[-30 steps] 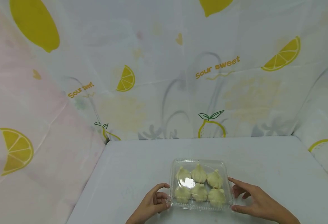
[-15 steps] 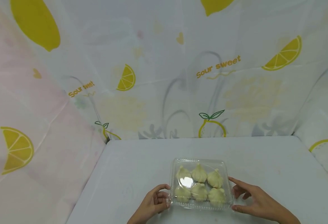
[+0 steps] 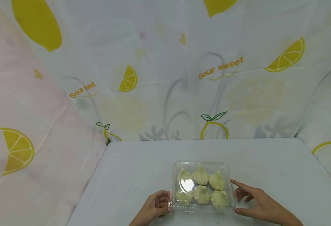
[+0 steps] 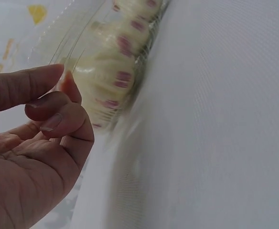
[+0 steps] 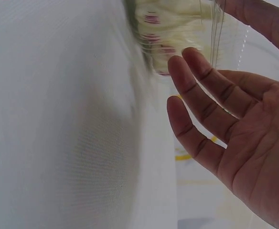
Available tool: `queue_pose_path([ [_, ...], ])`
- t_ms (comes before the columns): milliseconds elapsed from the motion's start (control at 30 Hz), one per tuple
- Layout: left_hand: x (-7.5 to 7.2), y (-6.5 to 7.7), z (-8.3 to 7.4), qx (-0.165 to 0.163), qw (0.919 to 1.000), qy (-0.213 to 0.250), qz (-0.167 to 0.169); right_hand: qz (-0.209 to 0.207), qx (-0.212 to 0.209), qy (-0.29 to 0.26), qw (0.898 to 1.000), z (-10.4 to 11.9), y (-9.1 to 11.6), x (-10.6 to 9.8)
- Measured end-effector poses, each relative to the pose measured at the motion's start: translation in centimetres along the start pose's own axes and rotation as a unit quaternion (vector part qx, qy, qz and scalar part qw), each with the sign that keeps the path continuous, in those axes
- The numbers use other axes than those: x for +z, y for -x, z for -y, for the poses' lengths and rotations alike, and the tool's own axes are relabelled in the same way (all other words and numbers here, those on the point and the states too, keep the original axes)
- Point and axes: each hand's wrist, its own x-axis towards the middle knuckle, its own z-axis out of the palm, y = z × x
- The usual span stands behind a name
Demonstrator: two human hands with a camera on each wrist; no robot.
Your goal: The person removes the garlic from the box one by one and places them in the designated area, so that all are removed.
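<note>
A clear plastic clamshell box (image 3: pixel 228 175) lies on the white table, its lid down over several pale yellow, garlic-shaped pieces (image 3: pixel 201 175). My left hand (image 3: pixel 155 205) is at its left front corner. In the left wrist view, thumb and index finger pinch the box's thin clear rim (image 4: pixel 72 43), with the other fingers curled below. On the opposite side, my right hand (image 3: pixel 257 201) spreads thumb and index finger along the right edge. The right wrist view shows its other fingers (image 5: pixel 204 102) loosely extended beside the box wall. Purplish marks show low on the pieces through the wall.
The white table (image 3: pixel 142 163) extends behind and to both sides of the box. A lemon-printed cloth (image 3: pixel 159 103) hangs as a wall at the back, with more of it at left and right.
My left index finger has come down and inward onto the box's left edge. The right hand and the box stay in nearly the same place.
</note>
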Motion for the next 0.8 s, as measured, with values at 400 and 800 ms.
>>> queue_pose_path([
  [400, 0.2, 0.3, -0.2, 0.012, 0.9989, -0.044, 0.010, 0.009, -0.024, 0.000, 1.000, -0.6, 0.2, 0.1],
  [800, 0.1, 0.9, -1.8, 0.078, 0.9681, -0.237, 0.024, 0.022, -0.026, -0.033, 0.999, -0.7, 0.3, 0.1],
])
